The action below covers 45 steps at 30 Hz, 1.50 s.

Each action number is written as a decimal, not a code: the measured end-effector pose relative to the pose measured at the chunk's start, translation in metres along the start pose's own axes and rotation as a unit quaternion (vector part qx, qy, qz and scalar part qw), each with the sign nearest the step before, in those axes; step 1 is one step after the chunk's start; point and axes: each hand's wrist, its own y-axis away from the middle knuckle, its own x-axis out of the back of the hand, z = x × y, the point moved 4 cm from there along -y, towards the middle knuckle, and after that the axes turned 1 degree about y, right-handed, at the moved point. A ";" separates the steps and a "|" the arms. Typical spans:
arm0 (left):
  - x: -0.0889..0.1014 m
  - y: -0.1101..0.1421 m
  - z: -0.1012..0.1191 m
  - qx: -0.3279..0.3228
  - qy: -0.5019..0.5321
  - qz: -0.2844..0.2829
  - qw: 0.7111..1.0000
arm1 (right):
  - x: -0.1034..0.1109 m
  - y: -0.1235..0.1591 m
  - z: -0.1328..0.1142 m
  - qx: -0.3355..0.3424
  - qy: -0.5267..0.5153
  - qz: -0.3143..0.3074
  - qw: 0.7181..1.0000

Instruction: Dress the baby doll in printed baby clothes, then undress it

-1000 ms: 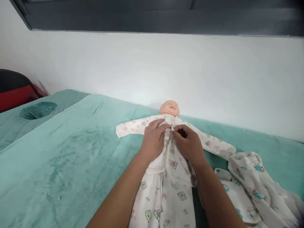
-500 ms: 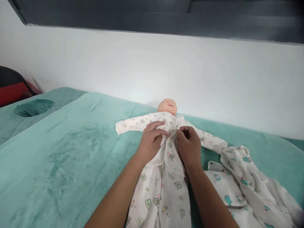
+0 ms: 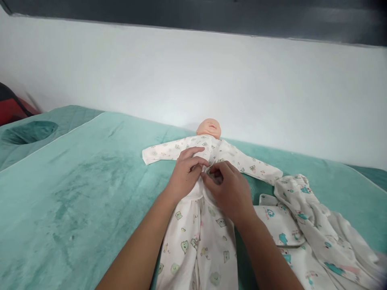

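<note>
A baby doll (image 3: 209,128) lies on its back, dressed in a white baby jacket (image 3: 231,152) with small printed animals. Both sleeves spread outward. White baby pants (image 3: 184,241) with green prints cover its legs. At the middle of the chest, my left hand (image 3: 188,171) pinches the jacket's front edge, with its upper fingers stretched over the cloth. Right beside it, my right hand (image 3: 226,185) is closed on the other front edge, thumb and fingertips close to my left fingertips. The fastening between the hands is mostly hidden.
More baby clothes (image 3: 320,233), white with teal prints, lie in a heap to the right. A green plush cover (image 3: 75,193) spreads beneath everything. Behind the doll's head rises a white wall (image 3: 151,76). At far left are a round hollow (image 3: 30,132) and a red-and-black object (image 3: 12,105).
My right hand has moved left across the chest, bringing its fingertips against the left hand's. The camera view has shifted slightly, so the scene sits a little higher and further left.
</note>
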 end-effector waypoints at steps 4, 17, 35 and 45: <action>-0.001 0.000 0.000 -0.006 -0.018 0.010 1.000 | -0.002 0.000 -0.007 0.011 0.107 -0.010 0.994; -0.002 -0.001 0.002 -0.022 -0.049 0.021 0.998 | 0.005 -0.012 0.020 -0.015 -0.192 -0.121 0.974; -0.007 0.002 0.011 -0.016 -0.071 -0.028 0.997 | -0.001 -0.014 0.027 -0.084 -0.183 -0.003 0.980; -0.013 0.003 0.011 -0.013 -0.100 0.020 0.995 | -0.002 -0.013 0.034 -0.128 -0.280 0.016 0.951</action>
